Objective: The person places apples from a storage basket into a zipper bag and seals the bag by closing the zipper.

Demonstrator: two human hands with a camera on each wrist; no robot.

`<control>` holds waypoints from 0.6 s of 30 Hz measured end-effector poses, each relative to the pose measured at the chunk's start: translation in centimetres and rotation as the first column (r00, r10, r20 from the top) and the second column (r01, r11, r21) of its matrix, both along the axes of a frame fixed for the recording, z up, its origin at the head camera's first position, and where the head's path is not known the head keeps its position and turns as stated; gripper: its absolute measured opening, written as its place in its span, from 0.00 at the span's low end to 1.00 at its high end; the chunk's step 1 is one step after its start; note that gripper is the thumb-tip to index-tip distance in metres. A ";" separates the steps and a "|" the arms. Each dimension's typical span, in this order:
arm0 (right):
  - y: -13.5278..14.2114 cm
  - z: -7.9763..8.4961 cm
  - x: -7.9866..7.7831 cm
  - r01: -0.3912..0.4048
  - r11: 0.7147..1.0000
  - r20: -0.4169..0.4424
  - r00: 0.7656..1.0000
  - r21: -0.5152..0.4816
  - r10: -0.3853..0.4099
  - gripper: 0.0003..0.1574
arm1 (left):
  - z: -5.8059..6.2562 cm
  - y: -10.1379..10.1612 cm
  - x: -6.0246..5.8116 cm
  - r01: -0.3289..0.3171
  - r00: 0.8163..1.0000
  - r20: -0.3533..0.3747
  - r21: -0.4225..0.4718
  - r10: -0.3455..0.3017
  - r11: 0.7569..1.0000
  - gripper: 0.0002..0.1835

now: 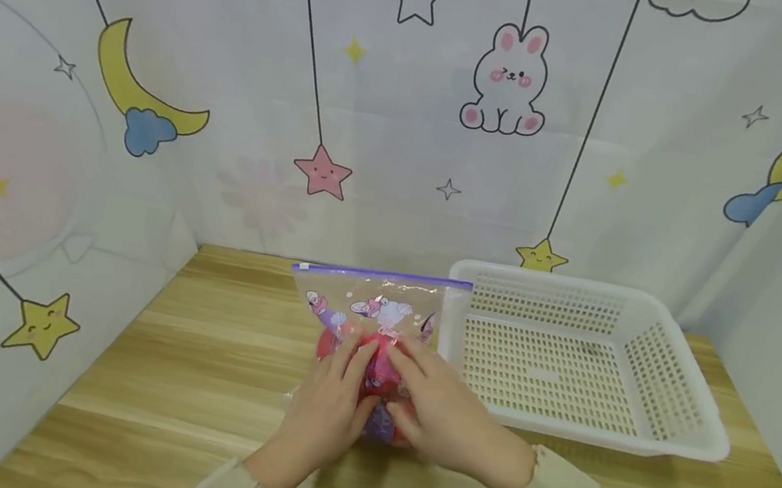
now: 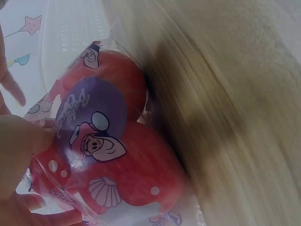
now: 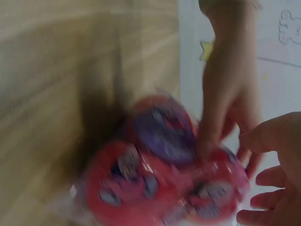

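A clear zip bag (image 1: 313,283) with cartoon prints and a purple zip strip stands upright on the wooden table. Inside are several smooth, rounded red items (image 2: 150,165); their exact kind is hard to tell through the print. My left hand (image 1: 329,403) lies against the bag's near side, its fingers extended and the thumb touching the plastic. From the other side, my right hand (image 1: 449,413) reaches over the bag's upper front with spread, slightly bent fingers. In the right wrist view the right hand's fingers (image 3: 270,200) show beside the bag, and that picture is blurred.
A white perforated plastic basket (image 1: 699,417) stands to the right, close beside the bag. The wooden table (image 1: 188,382) runs back to a white cloth backdrop (image 1: 411,112) printed with stars, moons and rabbits. Cloth also hangs along both sides.
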State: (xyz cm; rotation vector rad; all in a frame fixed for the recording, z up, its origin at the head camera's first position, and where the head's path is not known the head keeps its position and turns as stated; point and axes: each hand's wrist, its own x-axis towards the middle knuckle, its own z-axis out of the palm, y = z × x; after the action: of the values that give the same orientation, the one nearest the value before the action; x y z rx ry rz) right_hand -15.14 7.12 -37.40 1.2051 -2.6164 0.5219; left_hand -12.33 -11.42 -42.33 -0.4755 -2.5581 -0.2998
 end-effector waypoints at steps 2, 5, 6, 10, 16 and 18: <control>-0.8 -0.7 0.7 -0.020 1.000 0.004 1.000 0.024 0.020 0.40 | -0.1 -0.1 -0.1 -0.011 1.000 0.008 -0.001 0.011 1.000 0.39; -1.8 -1.7 1.0 -0.011 0.999 -0.032 0.999 0.045 0.012 0.40 | -0.2 -0.5 -0.1 -0.032 0.998 0.052 -0.003 0.032 0.999 0.41; -2.1 -1.9 1.0 0.000 0.999 -0.043 0.999 0.048 0.002 0.40 | -0.3 -0.6 0.0 -0.039 0.997 0.070 -0.005 0.039 0.999 0.42; -3.3 -2.8 0.9 0.034 0.998 -0.028 0.999 0.059 -0.032 0.40 | -0.9 -1.2 0.6 -0.075 0.986 0.150 0.003 0.074 0.997 0.46; -4.5 -4.0 0.6 0.069 0.996 0.018 0.997 0.062 -0.071 0.39 | -1.7 -1.7 1.3 -0.073 0.985 0.161 0.038 0.066 0.997 0.47; -4.6 -4.4 0.4 0.089 0.993 0.032 0.995 0.072 -0.091 0.39 | -1.9 -1.8 1.2 -0.062 0.987 0.153 0.037 0.056 0.997 0.48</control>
State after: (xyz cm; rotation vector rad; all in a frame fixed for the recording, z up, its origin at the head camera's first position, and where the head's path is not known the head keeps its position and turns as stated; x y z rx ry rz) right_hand -14.72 2.53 -41.83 1.1014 -2.7250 0.4409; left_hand -11.13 -13.21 -44.25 -0.3734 -2.7026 -0.3813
